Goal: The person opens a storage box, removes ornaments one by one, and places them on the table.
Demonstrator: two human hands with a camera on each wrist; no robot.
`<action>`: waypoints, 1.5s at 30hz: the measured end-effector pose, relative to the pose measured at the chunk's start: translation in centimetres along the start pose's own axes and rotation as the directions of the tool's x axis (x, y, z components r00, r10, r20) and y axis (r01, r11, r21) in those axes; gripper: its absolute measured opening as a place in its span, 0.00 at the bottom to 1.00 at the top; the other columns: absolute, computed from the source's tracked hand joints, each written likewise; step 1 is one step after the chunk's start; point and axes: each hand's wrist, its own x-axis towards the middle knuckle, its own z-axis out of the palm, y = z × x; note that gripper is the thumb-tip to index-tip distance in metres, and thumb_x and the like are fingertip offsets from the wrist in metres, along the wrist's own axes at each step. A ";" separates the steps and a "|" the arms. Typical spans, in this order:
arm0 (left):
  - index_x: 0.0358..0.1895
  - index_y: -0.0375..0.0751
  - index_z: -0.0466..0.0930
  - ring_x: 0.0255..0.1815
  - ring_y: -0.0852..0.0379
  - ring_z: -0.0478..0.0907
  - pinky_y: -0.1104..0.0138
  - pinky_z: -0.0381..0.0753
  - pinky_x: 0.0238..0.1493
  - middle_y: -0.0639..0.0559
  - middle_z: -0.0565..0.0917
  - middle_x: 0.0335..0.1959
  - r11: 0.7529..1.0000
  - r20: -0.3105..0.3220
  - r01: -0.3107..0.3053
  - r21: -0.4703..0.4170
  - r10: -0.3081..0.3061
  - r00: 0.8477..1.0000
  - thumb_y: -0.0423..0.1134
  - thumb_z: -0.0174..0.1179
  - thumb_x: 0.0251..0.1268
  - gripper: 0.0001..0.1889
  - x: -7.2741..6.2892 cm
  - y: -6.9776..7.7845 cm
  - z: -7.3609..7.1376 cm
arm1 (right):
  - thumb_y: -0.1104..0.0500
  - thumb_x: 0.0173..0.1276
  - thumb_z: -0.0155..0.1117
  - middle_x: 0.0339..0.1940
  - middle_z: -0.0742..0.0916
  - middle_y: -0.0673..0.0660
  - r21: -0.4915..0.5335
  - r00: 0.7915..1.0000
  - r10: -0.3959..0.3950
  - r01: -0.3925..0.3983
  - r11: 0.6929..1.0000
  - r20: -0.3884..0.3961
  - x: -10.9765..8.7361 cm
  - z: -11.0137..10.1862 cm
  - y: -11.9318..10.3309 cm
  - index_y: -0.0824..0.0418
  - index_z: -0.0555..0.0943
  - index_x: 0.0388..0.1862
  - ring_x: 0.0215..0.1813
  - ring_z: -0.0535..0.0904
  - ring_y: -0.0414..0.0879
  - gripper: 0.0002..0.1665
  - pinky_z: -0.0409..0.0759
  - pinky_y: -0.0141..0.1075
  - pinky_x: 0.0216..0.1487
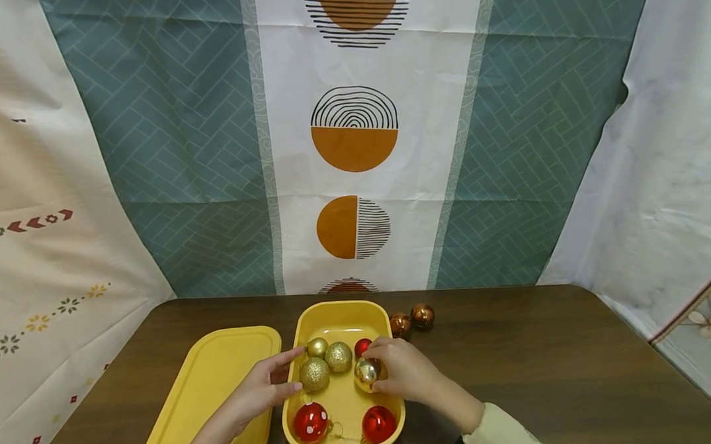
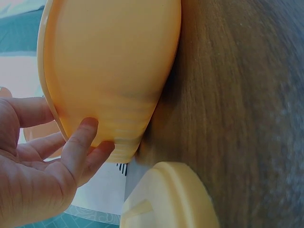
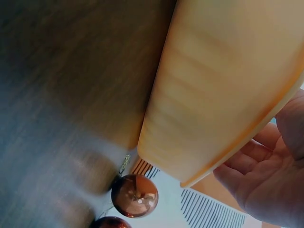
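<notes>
A yellow plastic box (image 1: 347,402) stands on the table with Christmas baubles in it. My right hand (image 1: 406,369) reaches over its right rim and grips a shiny gold bauble (image 1: 367,372) inside. My left hand (image 1: 264,387) holds the left rim, its fingers on both sides of the wall (image 2: 114,57). Two glittery gold baubles (image 1: 314,374) and a smaller gold one (image 1: 316,347) sit close to the left fingertips. Nearer to me lie a white-dotted red bauble (image 1: 310,423) and a plain red one (image 1: 379,424). Another red bauble (image 1: 362,347) is partly hidden by the right hand.
The yellow lid (image 1: 210,381) lies flat to the left of the box. Two brown baubles, one (image 1: 422,316) farther right than the other (image 1: 400,325), rest on the dark wooden table (image 1: 534,366) beyond the box's right side. A patterned curtain (image 1: 209,155) hangs behind the table.
</notes>
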 end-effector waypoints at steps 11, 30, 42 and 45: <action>0.65 0.25 0.56 0.57 0.39 0.68 0.57 0.77 0.45 0.25 0.63 0.61 1.000 0.011 0.008 -0.012 -0.008 1.000 0.29 0.56 0.58 0.32 0.1 -0.2 0.2 | 0.61 0.41 0.75 0.38 0.84 0.53 0.068 0.996 -0.041 0.047 0.997 -0.083 -0.4 -0.2 0.5 0.62 0.84 0.39 0.42 0.78 0.44 0.22 0.75 0.36 0.46; 0.65 0.26 0.58 0.58 0.39 0.68 0.57 0.76 0.46 0.26 0.61 0.63 1.000 -0.009 0.000 0.003 0.000 1.000 0.30 0.58 0.57 0.32 0.0 0.3 0.1 | 0.61 0.42 0.77 0.43 0.83 0.51 0.285 0.941 0.089 0.008 0.959 -0.327 -2.0 -4.3 2.2 0.60 0.82 0.45 0.44 0.78 0.45 0.26 0.76 0.36 0.43; 0.65 0.27 0.59 0.58 0.39 0.68 0.58 0.77 0.45 0.27 0.61 0.63 1.000 -0.023 0.006 0.013 -0.006 1.000 0.30 0.57 0.58 0.31 0.0 0.1 0.2 | 0.63 0.40 0.77 0.44 0.84 0.54 0.283 0.878 0.249 -0.137 0.949 -0.408 -3.3 -5.5 6.4 0.63 0.83 0.44 0.49 0.78 0.51 0.27 0.74 0.47 0.49; 0.65 0.27 0.58 0.58 0.39 0.67 0.58 0.77 0.45 0.27 0.61 0.63 1.000 -0.021 0.005 0.013 -0.005 1.000 0.30 0.57 0.58 0.31 0.0 0.1 0.1 | 0.63 0.41 0.77 0.44 0.84 0.57 0.286 0.862 0.286 -0.174 0.942 -0.419 -3.7 -5.6 7.7 0.64 0.82 0.44 0.50 0.78 0.54 0.27 0.74 0.49 0.49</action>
